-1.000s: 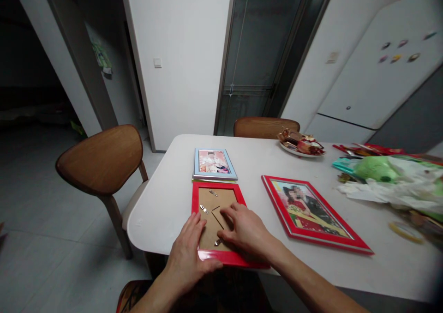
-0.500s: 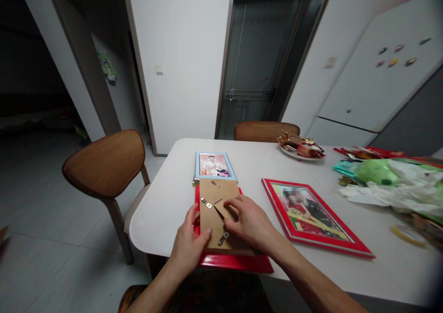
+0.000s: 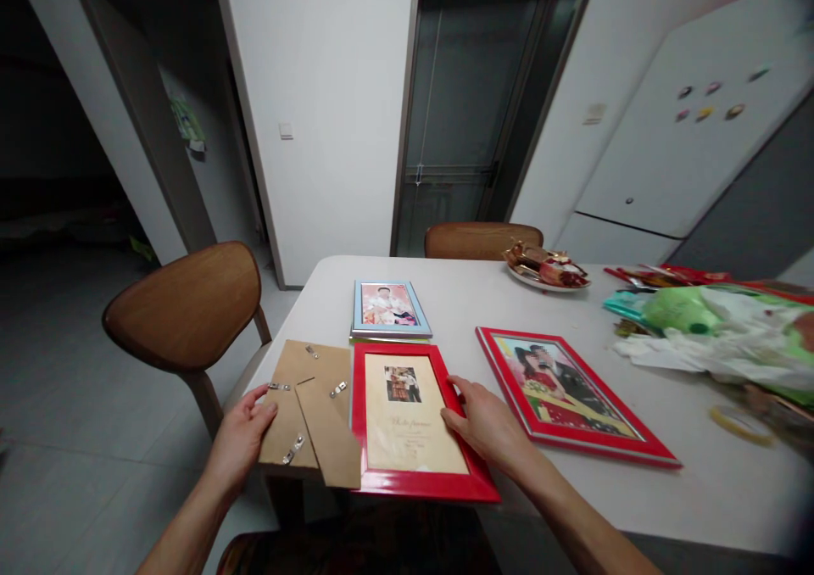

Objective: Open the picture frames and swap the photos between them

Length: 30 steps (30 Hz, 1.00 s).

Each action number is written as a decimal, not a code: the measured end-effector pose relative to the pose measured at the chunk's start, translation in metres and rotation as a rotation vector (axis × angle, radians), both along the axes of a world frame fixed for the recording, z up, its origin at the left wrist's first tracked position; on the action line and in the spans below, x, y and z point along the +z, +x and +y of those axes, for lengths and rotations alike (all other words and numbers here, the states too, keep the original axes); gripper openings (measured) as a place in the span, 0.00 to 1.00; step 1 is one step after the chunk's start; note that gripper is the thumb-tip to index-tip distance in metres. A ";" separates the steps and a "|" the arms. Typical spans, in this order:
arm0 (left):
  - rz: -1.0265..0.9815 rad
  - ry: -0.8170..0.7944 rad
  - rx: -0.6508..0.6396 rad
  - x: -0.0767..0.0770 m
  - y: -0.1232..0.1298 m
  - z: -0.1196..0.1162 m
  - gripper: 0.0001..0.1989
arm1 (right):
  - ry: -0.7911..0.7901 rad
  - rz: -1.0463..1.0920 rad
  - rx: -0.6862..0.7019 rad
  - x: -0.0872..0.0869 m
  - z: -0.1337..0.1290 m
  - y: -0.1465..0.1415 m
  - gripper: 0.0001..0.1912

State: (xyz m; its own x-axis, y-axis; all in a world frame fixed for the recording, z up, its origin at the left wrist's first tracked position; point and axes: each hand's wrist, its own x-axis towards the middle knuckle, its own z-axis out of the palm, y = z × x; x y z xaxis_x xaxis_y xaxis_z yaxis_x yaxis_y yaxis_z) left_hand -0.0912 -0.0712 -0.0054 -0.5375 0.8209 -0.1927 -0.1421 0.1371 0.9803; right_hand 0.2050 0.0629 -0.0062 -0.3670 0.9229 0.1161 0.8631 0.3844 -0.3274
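Left hand: we pinch the backing board (image 3: pixel 283 422) by its left edge with our left hand (image 3: pixel 236 439), thumb on its face;
Right hand: our right hand (image 3: pixel 489 418) rests, finger and thumb parted, on the red frame's (image 3: pixel 427 483) right side;
Board: between our left hand, the nearer one, and the frame; long axis pointing away from us;
Frame: on the table (image 3: pixel 458 295) at its near edge; long axis likewise away.

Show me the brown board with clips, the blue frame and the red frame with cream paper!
Brown board (image 3: pixel 321 418): head view, on its stand flap.
Blue frame (image 3: pixel 357 308): head view, on its left rim.
Red frame with cream paper (image 3: pixel 423 483): head view, on its near rim.
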 end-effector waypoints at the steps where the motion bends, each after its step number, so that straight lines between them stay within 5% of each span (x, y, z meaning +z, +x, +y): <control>1: 0.074 -0.022 0.006 -0.003 -0.005 -0.001 0.19 | -0.004 0.005 0.001 -0.001 0.000 -0.001 0.23; 6: 0.688 -0.087 0.104 -0.008 -0.016 -0.002 0.26 | -0.075 0.140 -0.083 0.006 0.002 -0.006 0.25; 9: 1.038 -0.014 0.138 0.001 0.008 0.000 0.24 | -0.343 0.489 -0.133 0.010 0.000 -0.005 0.28; 13: 1.032 0.131 -0.227 0.012 0.080 0.004 0.22 | -0.800 1.110 -0.046 0.015 -0.009 -0.006 0.35; 17: 1.029 0.216 -0.498 0.011 0.144 0.015 0.26 | -0.922 1.346 -0.056 0.022 -0.018 -0.009 0.40; 25: 1.200 0.355 -0.544 0.017 0.163 0.032 0.28 | -0.797 1.216 -0.063 0.021 -0.015 -0.007 0.41; 30: 1.074 0.349 -0.200 0.035 0.137 0.024 0.28 | -0.469 0.748 -0.112 0.014 -0.001 -0.002 0.35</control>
